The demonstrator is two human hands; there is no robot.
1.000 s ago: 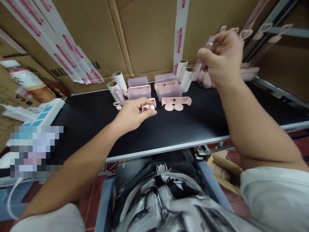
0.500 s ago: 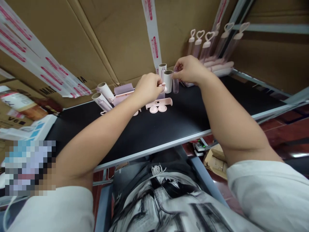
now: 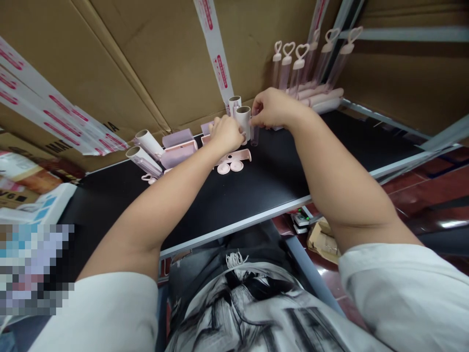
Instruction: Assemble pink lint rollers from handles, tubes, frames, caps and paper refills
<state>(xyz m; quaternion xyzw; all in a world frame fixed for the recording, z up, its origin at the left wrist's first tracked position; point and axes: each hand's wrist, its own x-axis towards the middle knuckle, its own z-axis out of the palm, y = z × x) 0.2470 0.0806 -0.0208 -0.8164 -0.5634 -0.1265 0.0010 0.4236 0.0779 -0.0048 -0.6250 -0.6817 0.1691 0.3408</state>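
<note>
My right hand (image 3: pixel 273 107) pinches the top of a slim clear tube (image 3: pixel 254 137), which hangs upright just right of a white cylinder (image 3: pixel 243 117). A second white cylinder (image 3: pixel 234 101) stands behind that one. My left hand (image 3: pixel 227 133) is closed at the front left of the nearer cylinder, its fingertips around a small pale pink piece, mostly hidden by the fingers. Below it lie a pink curved shell (image 3: pixel 240 155) and two round pink discs (image 3: pixel 236 166). To the left lean two more white cylinders (image 3: pixel 149 141), next to a lilac and pink open case (image 3: pixel 179 152).
Several clear tubes with pink heart-shaped tops (image 3: pixel 298 63) stand at the back right, above pale pink rolls (image 3: pixel 322 95). A cardboard wall (image 3: pixel 164 58) closes off the back of the black tabletop (image 3: pixel 271 176). A small pink heart top (image 3: pixel 148 178) lies at left.
My left hand has lowered slightly and its fingers now hide more of the small pink piece. The right hand still holds the clear tube beside the cylinder. The whole view has shifted a little.
</note>
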